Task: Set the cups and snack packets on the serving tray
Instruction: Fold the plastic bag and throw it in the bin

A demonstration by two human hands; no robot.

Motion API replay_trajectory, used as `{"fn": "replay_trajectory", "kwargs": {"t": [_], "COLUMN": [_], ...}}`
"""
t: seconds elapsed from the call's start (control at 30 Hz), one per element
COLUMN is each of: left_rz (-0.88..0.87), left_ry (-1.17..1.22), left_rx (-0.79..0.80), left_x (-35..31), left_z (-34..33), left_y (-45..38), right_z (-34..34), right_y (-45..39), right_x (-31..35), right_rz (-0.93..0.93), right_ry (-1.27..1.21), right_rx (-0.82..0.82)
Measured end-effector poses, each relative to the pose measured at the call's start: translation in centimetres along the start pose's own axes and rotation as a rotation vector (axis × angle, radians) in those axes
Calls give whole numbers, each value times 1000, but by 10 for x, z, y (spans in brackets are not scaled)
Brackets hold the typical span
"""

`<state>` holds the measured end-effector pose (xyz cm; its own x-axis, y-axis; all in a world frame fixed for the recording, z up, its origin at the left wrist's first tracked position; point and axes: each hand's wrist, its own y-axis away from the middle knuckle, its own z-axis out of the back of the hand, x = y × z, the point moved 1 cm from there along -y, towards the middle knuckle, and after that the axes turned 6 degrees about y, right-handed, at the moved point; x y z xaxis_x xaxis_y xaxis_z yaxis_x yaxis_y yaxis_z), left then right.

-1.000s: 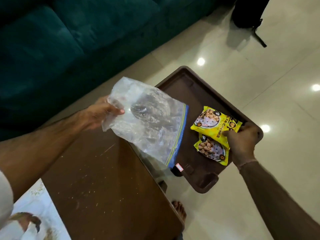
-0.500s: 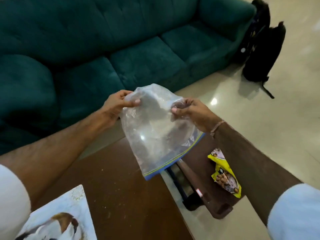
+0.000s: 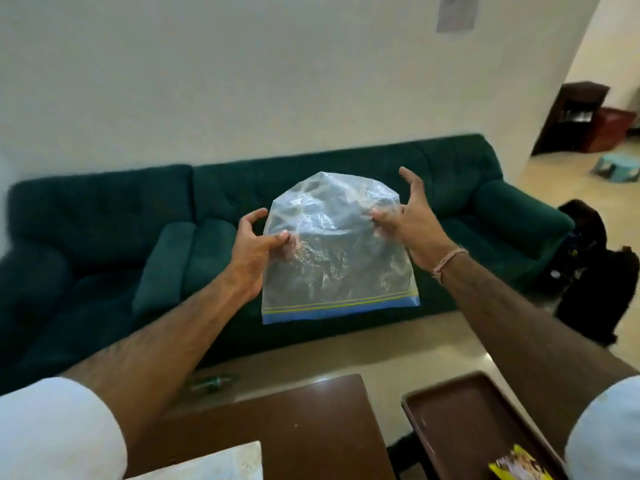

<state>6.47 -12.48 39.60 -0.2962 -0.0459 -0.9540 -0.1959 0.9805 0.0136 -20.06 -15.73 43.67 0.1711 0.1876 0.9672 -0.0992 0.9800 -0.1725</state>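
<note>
Clear, crinkled plastic fills the middle of the head view: a zip bag (image 3: 334,251) held up in the air with its blue-and-yellow seal strip along the lower edge. The left hand (image 3: 254,251) pinches the bag's left side, thumb in front and fingers (image 3: 289,245) behind the film, clamped on it. The right hand (image 3: 410,220) grips the bag's right side with its lower fingers bunched into the plastic, while the thumb and forefinger spread apart above. A thin band circles the right wrist, and white sleeves show at the lower corners of the frame.

Behind the bag a dark green sofa (image 3: 485,188) runs across the centre against a pale wall. A black backpack (image 3: 595,292) stands on the floor at the right edge.

At the bottom centre is a brown tabletop (image 3: 294,427). Just right of it, in the lower right, sits the brown tray (image 3: 460,420), apart from the tabletop by a narrow gap. A yellow snack packet (image 3: 516,467) lies on the tray at the bottom edge, partly cut off by the frame.
</note>
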Motion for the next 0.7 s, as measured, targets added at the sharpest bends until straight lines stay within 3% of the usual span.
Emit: {"fn": "replay_trajectory", "kwargs": {"t": [0.2, 0.3, 0.37, 0.43, 0.5, 0.6, 0.7], "left_rz": [-216, -295, -382, -480, -606, -768, -801], "left_ry": [-5, -77, -260, -532, -817, -1075, -1331], "left_rx": [-5, -3, -13, -48, -163, -309, -355], "left_x": [-144, -202, -234, -259, -285, -320, -354], "left_z": [58, 93, 121, 147, 178, 218, 255], "left_y": [32, 57, 76, 88, 101, 121, 142], "right_z": [-73, -107, -129, -149, -180, -228, -281], "right_y": [-15, -16, -8, -2, 5, 19, 33], "right_x": [131, 184, 217, 242, 264, 295, 321], "right_rz": [252, 307, 321, 391, 514, 668, 737], "right_ry": [444, 506, 630, 804, 915, 890, 847], "right_rx": [-15, 154, 316, 362, 301, 175, 201]}}
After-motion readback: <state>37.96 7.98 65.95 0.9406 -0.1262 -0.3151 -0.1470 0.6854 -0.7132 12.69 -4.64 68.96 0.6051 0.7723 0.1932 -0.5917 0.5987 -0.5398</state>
